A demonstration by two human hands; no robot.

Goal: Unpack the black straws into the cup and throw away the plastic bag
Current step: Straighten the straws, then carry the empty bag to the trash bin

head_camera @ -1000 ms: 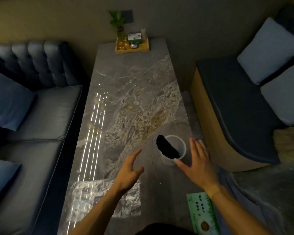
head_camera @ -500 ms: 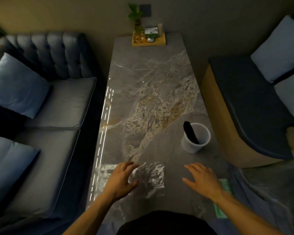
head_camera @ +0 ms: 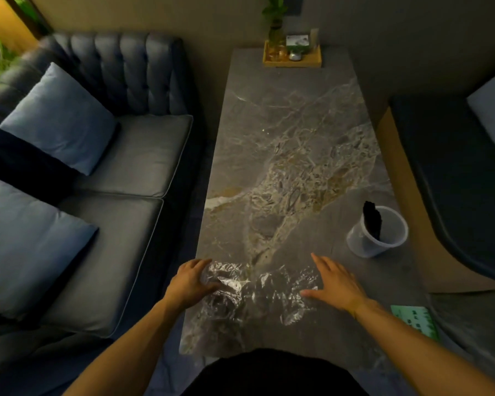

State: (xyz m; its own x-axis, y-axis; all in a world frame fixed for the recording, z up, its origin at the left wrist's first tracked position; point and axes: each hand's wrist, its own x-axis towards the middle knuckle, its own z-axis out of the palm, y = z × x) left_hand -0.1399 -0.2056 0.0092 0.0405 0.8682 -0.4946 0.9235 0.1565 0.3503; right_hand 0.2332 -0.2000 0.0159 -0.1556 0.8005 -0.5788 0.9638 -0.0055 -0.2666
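Note:
A bundle of black straws [head_camera: 372, 224] leans inside a clear plastic cup [head_camera: 383, 244] standing near the right edge of the marble table [head_camera: 292, 132]. An empty, crumpled clear plastic bag [head_camera: 257, 290] lies flat on the near end of the table. My left hand [head_camera: 190, 281] rests on the bag's left end with fingers curled into the plastic. My right hand [head_camera: 336, 281] hovers flat and spread at the bag's right edge, with its thumb touching the plastic.
A wooden tray [head_camera: 292, 57] with a plant and small items stands at the table's far end. A dark sofa with blue cushions [head_camera: 60, 121] runs along the left. A padded bench [head_camera: 452, 178] is on the right. A green card [head_camera: 415, 321] lies near the right edge.
Both hands left the cup and came down to the plastic bag at the near end. The left hand now presses on the bag. The view has shifted left.

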